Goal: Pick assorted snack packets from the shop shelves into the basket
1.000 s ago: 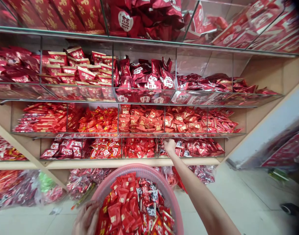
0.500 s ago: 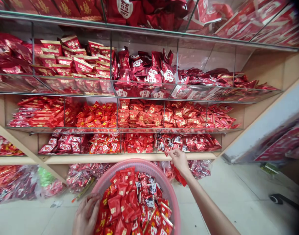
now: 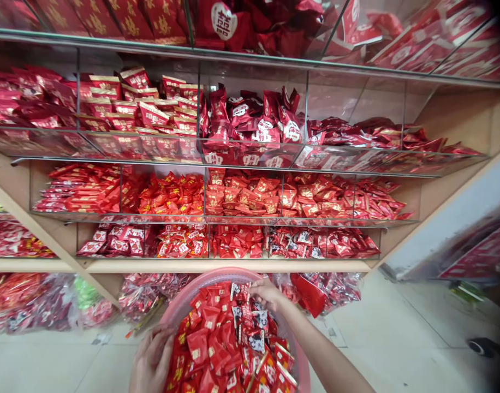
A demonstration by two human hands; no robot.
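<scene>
A pink plastic basket (image 3: 302,355) stands in front of me, heaped with small wrapped packets, mostly red (image 3: 198,345). My left hand (image 3: 152,357) is closed over its left rim. Above the right part of the heap, my right hand (image 3: 268,295) pinches a small red, black and white packet (image 3: 240,292) between thumb and fingertips. Similar black-and-white printed packets (image 3: 254,339) lie just below it in the basket. More of that kind sit in a bottom-shelf compartment (image 3: 290,240) beyond the hand.
Glass-divided shelves (image 3: 250,219) rise ahead, filled with red packets. A wooden ledge (image 3: 152,266) runs along the bottom. Beneath it, clear bags of packets (image 3: 21,300) rest on the tiled floor (image 3: 381,333). A white wall (image 3: 414,245) stands to the right.
My right hand has moved from the bottom shelf compartment back and down to the basket, with a packet in its fingers. My left hand stays on the rim. The view has shifted slightly.
</scene>
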